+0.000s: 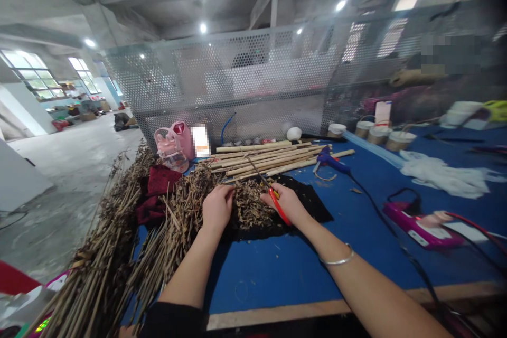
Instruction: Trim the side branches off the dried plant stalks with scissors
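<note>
My right hand (pixel 285 203) is closed around a tool with red and yellow handles (pixel 280 207); its jaws are too small to make out. A thin dark stem (pixel 256 169) slants up and left from beside that hand. My left hand (pixel 217 207) has its fingers pinched together at the left of the pile, and what they hold is hidden. Between the hands lies a heap of dried brown plant bits (pixel 253 208) on a black cloth (pixel 312 206). A bundle of dried stalks (pixel 186 200) lies left of my left hand.
Pale sticks (pixel 273 158) lie behind the heap. A blue glue gun (pixel 330 161) trails its cord past a purple power strip (pixel 423 224). More dried stalks (pixel 95 253) line the left side. A pink bag (pixel 180 140) stands by the perforated metal screen (pixel 245 84). White plastic (pixel 443 174) lies right.
</note>
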### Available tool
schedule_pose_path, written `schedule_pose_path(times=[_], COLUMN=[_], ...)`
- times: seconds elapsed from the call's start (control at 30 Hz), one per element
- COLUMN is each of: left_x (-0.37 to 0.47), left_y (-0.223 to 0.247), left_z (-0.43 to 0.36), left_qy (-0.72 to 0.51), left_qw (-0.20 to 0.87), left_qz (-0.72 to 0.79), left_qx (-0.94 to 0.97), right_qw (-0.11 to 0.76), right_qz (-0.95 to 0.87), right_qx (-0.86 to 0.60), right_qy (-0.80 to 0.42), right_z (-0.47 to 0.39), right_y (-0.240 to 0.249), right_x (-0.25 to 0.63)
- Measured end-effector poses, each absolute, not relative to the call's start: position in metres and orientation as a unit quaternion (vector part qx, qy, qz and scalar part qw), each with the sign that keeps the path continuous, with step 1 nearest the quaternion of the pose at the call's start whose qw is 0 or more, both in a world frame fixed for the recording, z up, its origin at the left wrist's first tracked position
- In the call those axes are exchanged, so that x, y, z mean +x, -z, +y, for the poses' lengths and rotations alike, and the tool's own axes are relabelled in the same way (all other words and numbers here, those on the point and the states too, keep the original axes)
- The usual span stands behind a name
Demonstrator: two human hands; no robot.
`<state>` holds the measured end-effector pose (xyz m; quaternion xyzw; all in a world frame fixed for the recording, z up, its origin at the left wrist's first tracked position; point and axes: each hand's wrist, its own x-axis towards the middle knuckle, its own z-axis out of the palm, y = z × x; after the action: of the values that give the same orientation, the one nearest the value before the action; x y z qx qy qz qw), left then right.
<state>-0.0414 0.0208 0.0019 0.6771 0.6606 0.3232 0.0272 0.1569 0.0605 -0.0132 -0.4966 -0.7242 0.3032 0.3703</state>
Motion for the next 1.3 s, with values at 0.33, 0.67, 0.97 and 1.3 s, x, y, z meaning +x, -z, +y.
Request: schedule_pose_path(times=[0.33, 0.67, 0.97, 1.3], left_x=[-0.014, -0.031, -0.026, 0.002], left_y=[0.006, 0.007, 0.009, 0.002], left_z=[0.013, 0.017, 0.017, 0.011], left_qy=[-0.255, -0.315, -0.548, -0.606], left_qw=[0.006, 0.030, 0.027, 0.543], left_qz=[0.602, 0.648, 0.586, 0.408], left_qx=[0.756, 0.693, 0.597, 0.413], right_qw=[0.454, 0.572, 0.623, 0.552], right_qz=[-0.599, -0.477, -0.378, -0.395], right_qx=[-0.434, -0.405, -0.351, -0.335], right_qy=[-0.497, -0.531, -0.588, -0.653], right_z=[0.050, 0.063, 0.066, 0.054], right_y=[0.009, 0.008, 0.000, 0.005], right_x=[0.145, 0.156, 0.158, 0.142])
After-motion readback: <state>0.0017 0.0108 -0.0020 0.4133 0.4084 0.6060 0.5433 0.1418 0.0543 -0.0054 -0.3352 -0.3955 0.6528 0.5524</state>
